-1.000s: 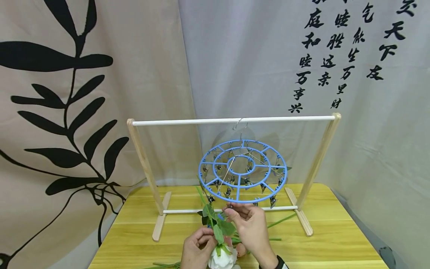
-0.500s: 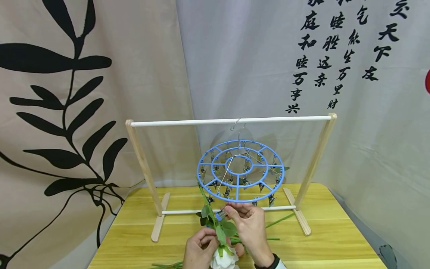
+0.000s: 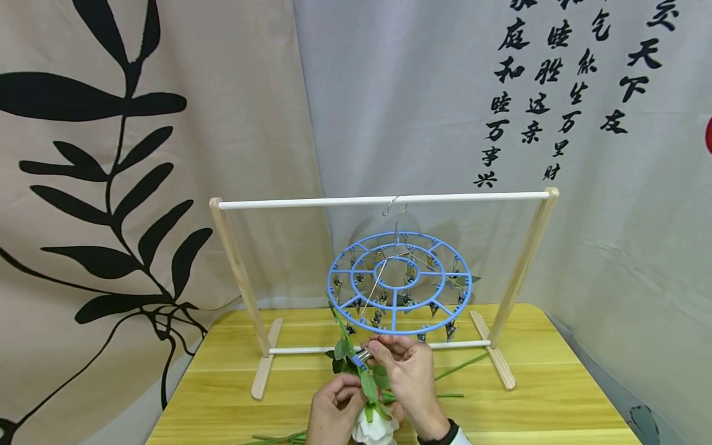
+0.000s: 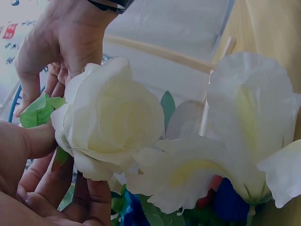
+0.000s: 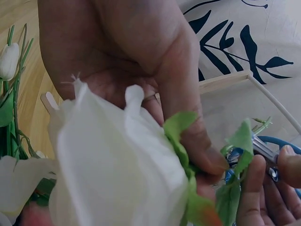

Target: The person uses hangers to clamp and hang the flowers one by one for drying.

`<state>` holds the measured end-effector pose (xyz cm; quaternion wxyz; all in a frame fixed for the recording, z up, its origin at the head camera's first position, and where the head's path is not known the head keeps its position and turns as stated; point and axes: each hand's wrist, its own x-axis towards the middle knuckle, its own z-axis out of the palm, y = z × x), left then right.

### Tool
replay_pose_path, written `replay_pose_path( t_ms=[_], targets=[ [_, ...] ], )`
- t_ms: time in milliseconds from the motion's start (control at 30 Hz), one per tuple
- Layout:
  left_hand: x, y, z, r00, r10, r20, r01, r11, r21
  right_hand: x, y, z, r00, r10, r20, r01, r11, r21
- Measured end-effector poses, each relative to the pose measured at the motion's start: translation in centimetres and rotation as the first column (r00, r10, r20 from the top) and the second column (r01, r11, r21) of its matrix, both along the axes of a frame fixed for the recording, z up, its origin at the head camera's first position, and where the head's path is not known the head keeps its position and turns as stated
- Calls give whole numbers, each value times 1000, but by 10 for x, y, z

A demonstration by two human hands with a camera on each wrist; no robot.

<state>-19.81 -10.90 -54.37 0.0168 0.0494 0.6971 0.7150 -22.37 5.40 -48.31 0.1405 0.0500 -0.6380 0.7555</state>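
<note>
My left hand (image 3: 335, 408) pinches the stem of a white artificial rose (image 3: 375, 428) just below its bloom, and the bloom hangs toward me. In the left wrist view the rose (image 4: 115, 113) fills the middle, with the thumb and fingers behind it. My right hand (image 3: 408, 380) pinches a metal clip (image 3: 362, 356) with blue ends, which lies over the leafy stem. The right wrist view shows the clip (image 5: 265, 150) beside the green leaves (image 5: 241, 143). Right above the hands hangs a blue round clip hanger (image 3: 394, 312) with several small clips.
A white rail (image 3: 311, 202) on a wooden stand carries the hanger. Cut stems (image 3: 278, 438) lie on the wooden table (image 3: 556, 395). More white flowers (image 4: 249, 113) and blue ones (image 4: 230, 202) lie close by. A printed curtain (image 3: 250, 93) hangs behind.
My right hand has shifted slightly left and turned the clip across the stem, so its metal body now shows. My left hand and the rose have moved a little to the right.
</note>
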Motion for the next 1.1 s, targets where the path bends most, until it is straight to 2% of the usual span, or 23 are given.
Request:
replay_pose_path(
  t_ms=[333,567,700,967,1100],
  targets=[
    [2,3,1,998,5,-56,-3,1000,28,3,-2,1,998,33,48,-31,999,-33],
    [4,1,1,998,21,-61,-20,1000,9,8,-1,1,994,59,87,-60,998,13],
    [3,-1,0,998,49,-36,-49,999,-11,12,-1,0,995,71,75,-76,995,66],
    [1,-5,-1,991,101,-84,-103,994,-26,22,0,-3,995,98,3,-97,981,170],
    [-1,-10,-1,989,131,-67,-134,990,-35,27,2,-4,992,116,-46,-101,963,249]
  ],
)
